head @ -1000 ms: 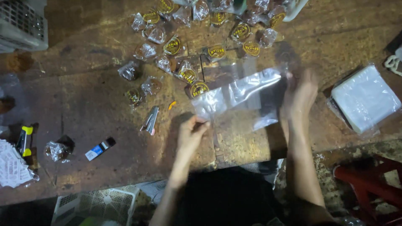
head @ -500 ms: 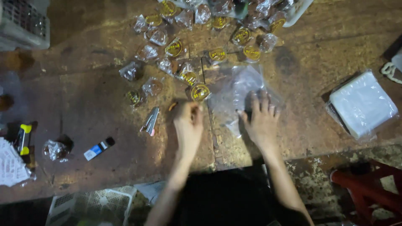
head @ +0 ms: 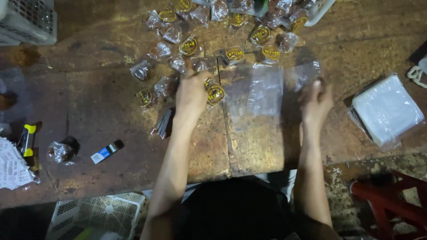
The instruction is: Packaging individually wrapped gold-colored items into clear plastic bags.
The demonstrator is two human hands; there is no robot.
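Two hands are out in front of us in the head view, and we see them from above. Our left hand (head: 192,91) lies palm down with fingers spread a little, on top of some small wrapped sweets (head: 216,94); we cannot tell if it grips one. Our right hand (head: 316,101) is flat and open, with fingertips pressing the edge of a clear plastic bag (head: 262,86). The bag lies flat between our two hands, closer to the right one. Many more wrapped sweets (head: 189,46) are scattered beyond our left hand, farther from us. We think the thin bag could slide or crumple if the right hand lets go, because it looks light and slippery. We also think the left hand could knock sweets away, since they lie so close together. The table (head: 98,102) is old brown wood, worn and stained, with a crack running between our hands. To the right of our right hand sits a stack of clear bags (head: 387,109). Far to the left of our left hand lie a small blue and white tube (head: 106,152) and a white basket (head: 26,20). The room is dim, and a red stool (head: 391,202) stands below the right hand.
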